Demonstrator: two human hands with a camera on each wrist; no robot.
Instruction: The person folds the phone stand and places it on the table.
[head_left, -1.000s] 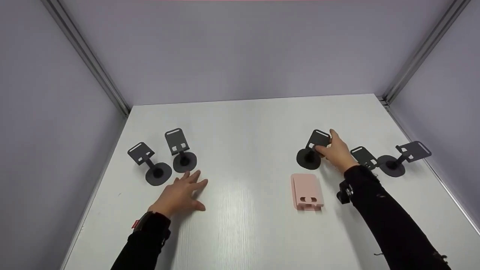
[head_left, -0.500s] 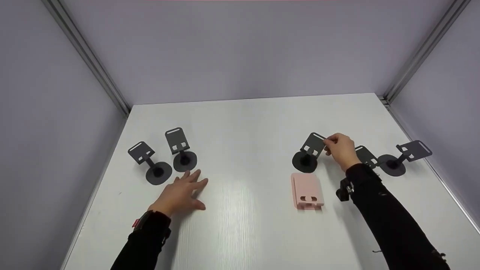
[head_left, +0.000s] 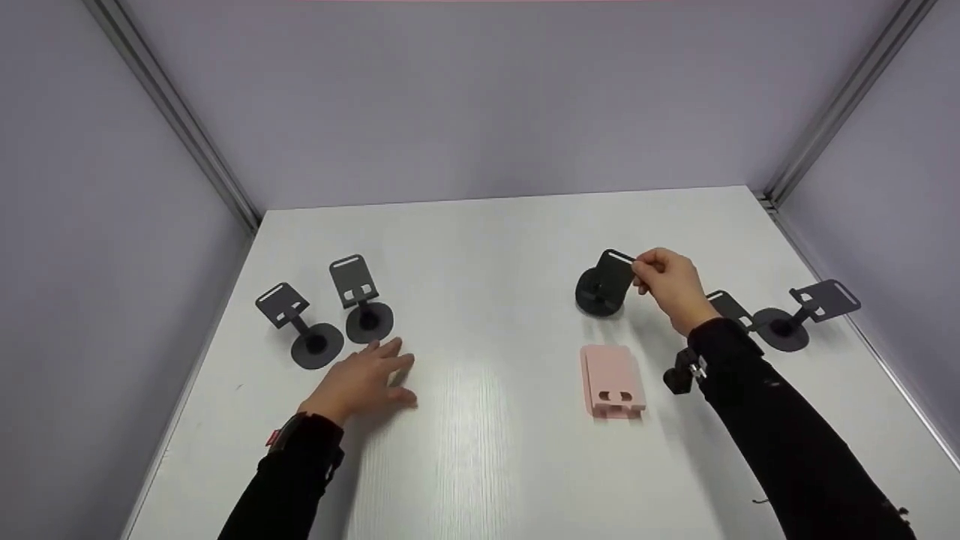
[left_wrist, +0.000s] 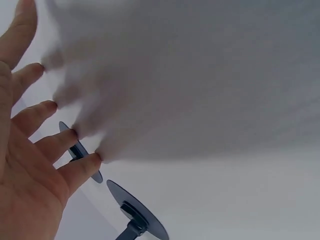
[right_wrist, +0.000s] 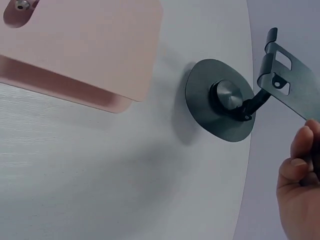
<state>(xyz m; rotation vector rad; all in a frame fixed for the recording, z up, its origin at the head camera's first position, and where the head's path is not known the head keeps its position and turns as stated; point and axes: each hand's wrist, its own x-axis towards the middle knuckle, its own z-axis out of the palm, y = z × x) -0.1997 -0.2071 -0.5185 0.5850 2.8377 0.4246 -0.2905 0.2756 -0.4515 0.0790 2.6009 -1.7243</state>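
My right hand pinches the edge of the upper plate of a dark grey phone stand. In the right wrist view that stand's round base is tilted and casts a shadow on the table; it looks lifted off the surface. A folded pink phone stand lies nearer to me. My left hand holds nothing, its fingers spread and the fingertips at the tabletop. Just beyond it stand two unfolded dark grey phone stands, one nearer and one farther right.
To the right of my right hand are another dark phone stand with its plate turned outward and a dark stand partly hidden by my wrist. The white table ends at grey walls at the back and sides.
My right hand has shifted its grip to the plate's edge and moved the stand left and then away from me, tilting it. My left hand has barely moved.
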